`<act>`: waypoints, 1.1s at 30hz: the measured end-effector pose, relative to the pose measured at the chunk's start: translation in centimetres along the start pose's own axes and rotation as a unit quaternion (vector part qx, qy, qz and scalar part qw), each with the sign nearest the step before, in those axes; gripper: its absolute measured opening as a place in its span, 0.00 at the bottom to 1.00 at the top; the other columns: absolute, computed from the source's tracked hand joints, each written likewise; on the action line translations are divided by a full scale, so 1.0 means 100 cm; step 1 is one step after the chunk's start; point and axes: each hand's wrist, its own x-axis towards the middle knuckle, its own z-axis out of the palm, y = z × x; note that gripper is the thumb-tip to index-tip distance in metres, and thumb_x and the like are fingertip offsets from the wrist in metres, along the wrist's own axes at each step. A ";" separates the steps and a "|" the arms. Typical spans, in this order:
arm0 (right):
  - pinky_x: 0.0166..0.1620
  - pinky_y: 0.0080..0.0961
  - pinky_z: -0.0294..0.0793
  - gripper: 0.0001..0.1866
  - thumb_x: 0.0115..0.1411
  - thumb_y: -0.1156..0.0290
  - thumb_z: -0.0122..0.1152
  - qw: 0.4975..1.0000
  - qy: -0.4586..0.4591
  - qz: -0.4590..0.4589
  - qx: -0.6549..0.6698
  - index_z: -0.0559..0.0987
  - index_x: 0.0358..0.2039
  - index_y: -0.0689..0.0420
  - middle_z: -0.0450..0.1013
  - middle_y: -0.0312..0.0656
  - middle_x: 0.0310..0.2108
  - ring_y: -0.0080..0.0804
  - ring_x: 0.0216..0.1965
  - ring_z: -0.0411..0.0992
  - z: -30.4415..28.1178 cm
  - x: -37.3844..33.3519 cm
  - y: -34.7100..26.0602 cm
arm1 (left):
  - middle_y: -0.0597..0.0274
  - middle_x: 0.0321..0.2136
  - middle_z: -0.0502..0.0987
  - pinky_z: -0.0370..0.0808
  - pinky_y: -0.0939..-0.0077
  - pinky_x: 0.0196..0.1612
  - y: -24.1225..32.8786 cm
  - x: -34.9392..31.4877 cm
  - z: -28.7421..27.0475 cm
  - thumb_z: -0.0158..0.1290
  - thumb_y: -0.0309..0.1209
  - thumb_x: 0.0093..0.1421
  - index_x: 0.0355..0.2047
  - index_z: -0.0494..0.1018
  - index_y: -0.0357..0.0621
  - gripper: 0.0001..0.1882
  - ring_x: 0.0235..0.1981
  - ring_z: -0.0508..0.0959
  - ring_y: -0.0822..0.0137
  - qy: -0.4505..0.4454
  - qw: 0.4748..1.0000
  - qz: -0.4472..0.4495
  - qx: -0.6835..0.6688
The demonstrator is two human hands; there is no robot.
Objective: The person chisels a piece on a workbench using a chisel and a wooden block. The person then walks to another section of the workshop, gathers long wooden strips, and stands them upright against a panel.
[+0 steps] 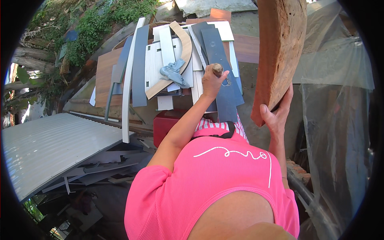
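Observation:
My left hand (213, 85) is closed around a short wooden handle (217, 69), its round end pointing up. What the handle belongs to is mostly hidden below the fist, over a dark grey board (218, 50). On the right, my right hand (279, 114) grips the lower end of a thick, curved piece of wood (282, 48). The thumb lies on its near end and the fingers wrap its right side. This wood is reddish brown on the left face, paler and pitted on the right, and rises past the top of the view.
Ahead lies a pile of cut boards (155, 60), white, grey and brown, with a curved wooden strip (185, 48) and a grey-blue cloth (175, 73) on top. A corrugated sheet (60, 144) stands left, a red object (166, 125) nearer. Clear plastic sheeting (336, 132) hangs right.

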 end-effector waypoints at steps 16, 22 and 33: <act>0.49 0.36 0.71 0.48 0.43 0.61 0.67 0.996 -0.048 0.012 -0.075 0.52 0.63 0.52 0.72 0.57 0.46 0.49 0.47 0.73 -0.012 0.008 -0.005 | 0.56 0.34 0.73 0.74 0.60 0.34 0.008 -0.002 -0.001 0.64 0.36 0.46 0.37 0.70 0.44 0.20 0.33 0.77 0.50 -0.015 0.998 0.048 0.043; 0.49 0.34 0.71 0.45 0.44 0.57 0.66 0.974 -0.157 0.069 -0.146 0.57 0.61 0.51 0.71 0.55 0.47 0.49 0.47 0.73 0.000 0.002 0.036 | 0.56 0.33 0.71 0.74 0.59 0.34 0.001 -0.001 0.006 0.64 0.41 0.47 0.37 0.68 0.44 0.22 0.32 0.76 0.49 -0.047 0.993 0.062 0.085; 0.54 0.34 0.65 0.43 0.50 0.55 0.61 0.967 -0.084 0.227 -0.079 0.56 0.63 0.56 0.67 0.59 0.52 0.50 0.53 0.67 -0.001 -0.026 0.069 | 0.57 0.26 0.77 0.75 0.70 0.29 -0.044 0.014 -0.014 0.62 0.38 0.52 0.34 0.70 0.38 0.18 0.26 0.78 0.62 -0.006 0.982 -0.170 -0.088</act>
